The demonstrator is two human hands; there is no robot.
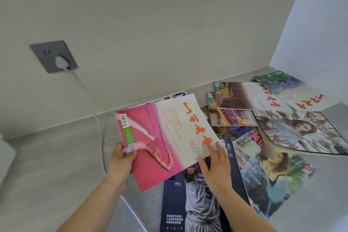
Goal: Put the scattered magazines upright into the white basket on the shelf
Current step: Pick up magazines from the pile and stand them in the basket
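Note:
My left hand grips the left edge of a pink and cream magazine, lifted and tilted above the grey surface. My right hand rests with fingers spread on that magazine's lower right corner. Beneath lies a dark basketball magazine. To the right sit a "Never Say Never" magazine, one with a woman on its cover, and several more fanned toward the back corner. The white basket is not in view.
A grey wall socket holds a white plug, and its cable hangs down onto the grey surface left of the magazines. White walls close the back and the right side. A pale object pokes in at the far left.

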